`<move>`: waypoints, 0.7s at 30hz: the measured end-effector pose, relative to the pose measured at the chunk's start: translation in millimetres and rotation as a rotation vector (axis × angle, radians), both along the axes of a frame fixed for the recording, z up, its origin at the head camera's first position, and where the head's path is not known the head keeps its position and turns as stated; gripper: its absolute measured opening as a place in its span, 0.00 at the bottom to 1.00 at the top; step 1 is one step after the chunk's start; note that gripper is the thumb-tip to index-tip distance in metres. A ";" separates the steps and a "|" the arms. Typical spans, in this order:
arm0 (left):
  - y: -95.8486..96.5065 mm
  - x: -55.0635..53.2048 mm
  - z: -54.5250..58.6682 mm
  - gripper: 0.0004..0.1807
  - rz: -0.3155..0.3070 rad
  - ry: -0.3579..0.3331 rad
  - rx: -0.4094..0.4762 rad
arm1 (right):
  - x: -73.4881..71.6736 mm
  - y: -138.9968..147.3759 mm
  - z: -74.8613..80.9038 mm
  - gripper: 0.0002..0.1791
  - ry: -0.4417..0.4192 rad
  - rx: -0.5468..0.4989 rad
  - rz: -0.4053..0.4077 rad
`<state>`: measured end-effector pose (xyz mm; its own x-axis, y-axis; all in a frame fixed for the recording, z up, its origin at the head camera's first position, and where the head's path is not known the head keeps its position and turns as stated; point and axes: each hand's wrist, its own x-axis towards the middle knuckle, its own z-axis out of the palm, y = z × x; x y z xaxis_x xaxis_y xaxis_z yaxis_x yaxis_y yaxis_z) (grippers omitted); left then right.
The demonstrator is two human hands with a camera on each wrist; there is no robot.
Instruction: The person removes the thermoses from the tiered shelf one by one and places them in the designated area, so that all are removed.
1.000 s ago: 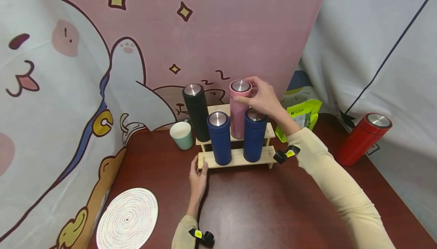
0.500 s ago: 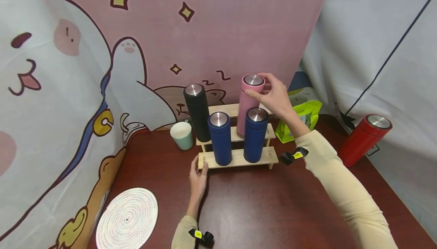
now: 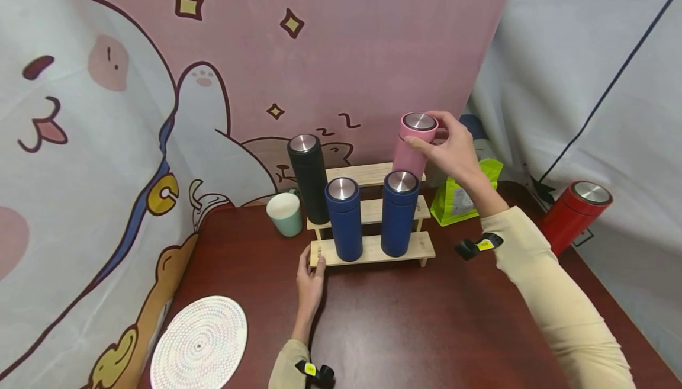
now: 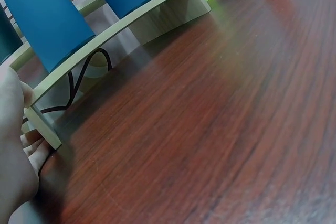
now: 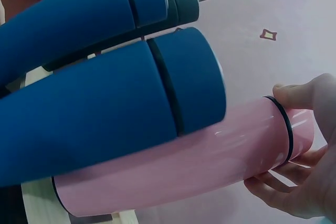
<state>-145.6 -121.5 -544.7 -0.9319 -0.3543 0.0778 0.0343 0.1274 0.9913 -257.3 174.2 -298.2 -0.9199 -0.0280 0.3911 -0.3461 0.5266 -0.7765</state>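
Observation:
In the head view a three-step wooden rack stands on the table. My left hand grips the left end of its lowest step, thumb on top. Two blue thermos bottles, a left one and a right one, stand on that step. A dark thermos is on the middle step at the left. Behind the right blue bottle, my right hand holds a pink thermos round its upper part. The right wrist view shows the pink thermos's base beside the slats; whether it touches them I cannot tell.
A pale green mug stands left of the rack. To the right are a bright green pouch and a red thermos. A round white woven mat lies at the front left. Printed cloth hangs behind the table.
My right hand has carried the pink thermos rightward from beside the dark one to behind the right blue bottle, rising slightly in view. My left hand stays on the rack.

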 end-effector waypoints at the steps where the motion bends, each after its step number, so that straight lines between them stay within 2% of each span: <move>1: 0.0 -0.1 -0.1 0.28 -0.001 0.002 0.000 | 0.5 2.2 0.7 0.39 0.001 0.002 -0.006; 5: 0.3 -2.7 -5.0 0.29 0.002 0.001 0.006 | 4.3 10.8 3.4 0.39 -0.006 0.004 -0.028; 10: -1.0 -14.1 -31.7 0.29 0.030 0.008 0.013 | 11.0 23.1 6.7 0.40 -0.029 -0.005 -0.053; 12: -2.1 -16.0 -39.0 0.29 0.033 0.009 0.006 | 13.6 28.3 8.0 0.40 -0.030 -0.004 -0.064; 21: -5.1 -15.6 -42.4 0.29 0.021 0.013 0.003 | 19.5 55.6 8.3 0.40 -0.029 0.019 -0.101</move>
<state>-161.2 -126.5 -587.1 -0.9232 -0.3739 0.0887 0.0446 0.1250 0.9912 -237.7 229.8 -289.9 -0.9293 0.0587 0.3647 -0.2680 0.5724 -0.7749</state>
